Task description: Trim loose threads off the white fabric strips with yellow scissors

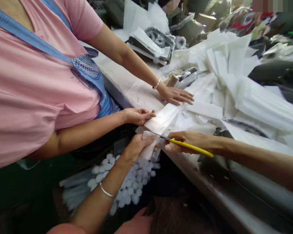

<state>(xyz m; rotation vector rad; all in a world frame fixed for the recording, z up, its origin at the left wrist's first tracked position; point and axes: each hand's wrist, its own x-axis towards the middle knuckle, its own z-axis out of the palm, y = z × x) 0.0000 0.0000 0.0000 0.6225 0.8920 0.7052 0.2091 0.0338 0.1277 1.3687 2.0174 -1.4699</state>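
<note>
My left hand [136,148] comes up from below and pinches the near end of a folded white sheet [150,146]. Scissors [191,148] with a long yellow handle, seen edge-on, are in my right hand [183,139], their thin metal blades against the white sheets. Just beyond the blades lies a white strip of thin sheeting [162,118]. A co-worker's hand [139,116] holds the strip's left edge, while that person's other hand [177,94] presses flat near its far end. My right fingers are partly hidden behind the handle.
Loose white sheets [258,97] pile over the right of the table [141,94]. Plastic-wrapped goods [158,42] stand at the back. Below the table edge, several white round-ended rods [129,185] are bundled. The co-worker in pink [39,81] stands close on the left.
</note>
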